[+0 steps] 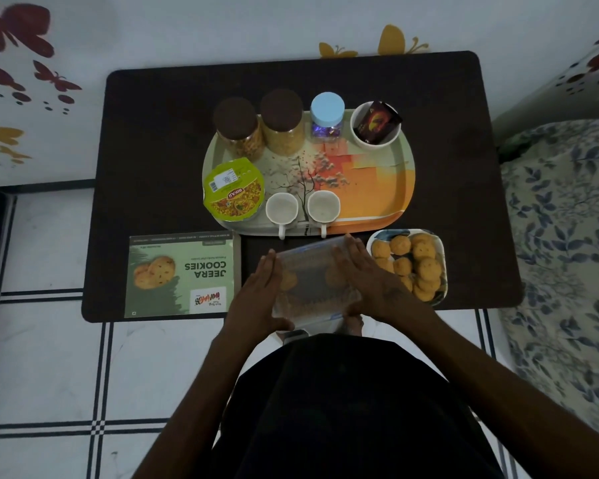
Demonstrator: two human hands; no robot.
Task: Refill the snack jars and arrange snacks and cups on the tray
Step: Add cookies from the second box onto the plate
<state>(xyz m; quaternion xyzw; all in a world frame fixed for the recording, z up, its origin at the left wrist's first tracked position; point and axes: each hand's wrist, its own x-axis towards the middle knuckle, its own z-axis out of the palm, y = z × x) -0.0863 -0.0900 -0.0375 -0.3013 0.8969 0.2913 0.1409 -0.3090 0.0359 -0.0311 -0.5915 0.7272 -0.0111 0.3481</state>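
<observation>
A dark table (153, 133) stands on a tiled floor (49, 357), with a bed (561, 236) at the right. At its near edge both hands hold a clear plastic cookie tray (313, 281) between them: the left hand (256, 295) lies flat against its left side with fingers straight and the thumb under the near corner, and the right hand (363, 281) lies over its right side, fingers stretched along the top edge. A few cookies show dimly through the plastic. Just right of it sits a plate (441, 250) heaped with cookies (415, 264). To the left lies the flat green cookie box (182, 274). Farther back is the serving tray (377, 188). Along its far edge stand two brown-lidded jars, the left jar (237, 129) and the second jar (282, 122), both filled with yellow snack, then a blue-lidded jar (326, 115) and a white bowl (360, 140) holding a dark packet (377, 122). At the tray's near left rests a green snack pouch (234, 191), and beside it two white cups, the left cup (281, 209) and the right cup (323, 207), handles toward the near side.
</observation>
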